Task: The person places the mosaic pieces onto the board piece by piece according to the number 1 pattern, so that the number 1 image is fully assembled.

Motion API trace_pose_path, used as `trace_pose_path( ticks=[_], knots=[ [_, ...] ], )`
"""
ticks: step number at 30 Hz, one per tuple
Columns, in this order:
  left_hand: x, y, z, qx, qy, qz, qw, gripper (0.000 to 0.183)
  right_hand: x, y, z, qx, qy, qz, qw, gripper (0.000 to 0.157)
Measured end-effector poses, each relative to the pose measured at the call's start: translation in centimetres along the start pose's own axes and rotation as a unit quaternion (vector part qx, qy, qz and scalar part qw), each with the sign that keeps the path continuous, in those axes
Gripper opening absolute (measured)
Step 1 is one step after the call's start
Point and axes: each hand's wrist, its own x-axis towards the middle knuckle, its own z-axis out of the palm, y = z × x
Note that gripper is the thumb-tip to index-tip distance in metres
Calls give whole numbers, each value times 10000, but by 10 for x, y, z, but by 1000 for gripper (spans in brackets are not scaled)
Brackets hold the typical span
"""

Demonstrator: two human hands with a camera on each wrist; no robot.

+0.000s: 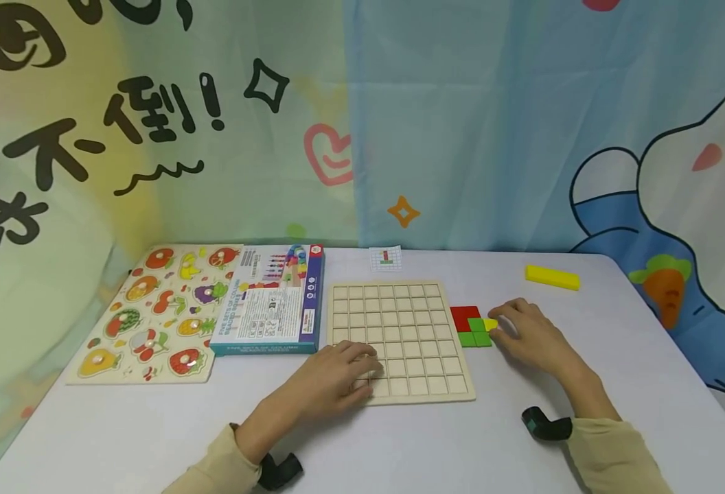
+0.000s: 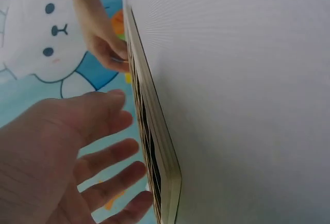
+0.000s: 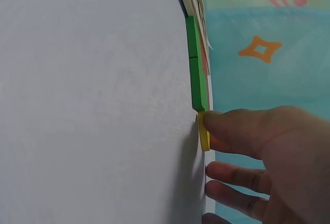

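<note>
A wooden grid board (image 1: 415, 333) lies flat on the white table. My left hand (image 1: 331, 376) is at its lower left edge, fingers spread and loosely bent over the squares, holding nothing. Just right of the board, a red square piece (image 1: 463, 317) and several small green pieces (image 1: 475, 339) sit together. Thumb and forefinger of my right hand (image 1: 534, 337) pinch a small yellow piece (image 3: 204, 137) beside the green ones. The right wrist view shows the thumb on its near side; the forefinger is partly hidden.
A small pattern card (image 1: 386, 259) lies behind the board. A yellow bar (image 1: 552, 277) rests at the back right. To the left are a blue box (image 1: 270, 309) and a fruit-picture puzzle board (image 1: 152, 315). A printed curtain (image 1: 430, 137) hangs behind the table.
</note>
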Motion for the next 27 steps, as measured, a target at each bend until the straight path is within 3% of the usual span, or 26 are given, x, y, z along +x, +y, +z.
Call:
trace_pose_path(
  ticks=[9, 22, 27],
  knots=[
    [-6, -5, 5, 79, -42, -225, 9997, 29, 0, -3, 3, 59, 83, 59, 9999, 28],
    [-11, -24, 18, -961, 410, 22, 9945, 27, 3, 2, -1, 792, 29, 171, 9967, 20],
    [-9, -25, 21, -981, 557, 0, 9936, 26, 3, 6, -1, 849, -31, 41, 9964, 25]
  ],
)
